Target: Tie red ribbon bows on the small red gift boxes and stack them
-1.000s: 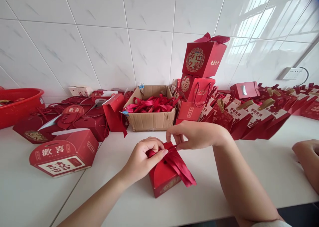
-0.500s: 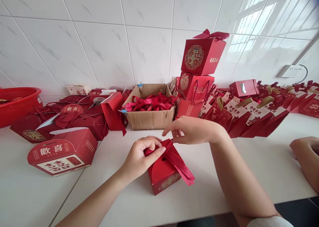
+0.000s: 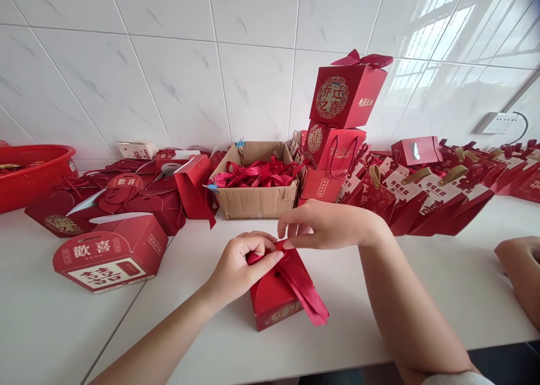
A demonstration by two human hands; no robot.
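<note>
A small red gift box (image 3: 265, 301) with gold print on its side stands on the white table in front of me. Red satin ribbon (image 3: 307, 295) lies over its top, with loose tails hanging past the near right edge. My left hand (image 3: 250, 261) pinches the ribbon at the box's top left, thumb against curled fingers. At the back of the top, my right hand (image 3: 318, 226) has its thumb and fingertips close to the ribbon, its other fingers bent. Whether ribbon sits between the right fingertips is hidden.
A cardboard box (image 3: 255, 204) of red ribbons stands behind. Stacked gift boxes (image 3: 348, 98) and rows of red bags (image 3: 405, 207) are to the right. On the left are a handled box (image 3: 109, 255) and a red basin (image 3: 40, 177). Another person's arm (image 3: 521, 269) rests at the right edge.
The view has shifted slightly. My right thumb has moved a little left and down over the top of the gift box, while my left hand keeps its pinch on the ribbon.
</note>
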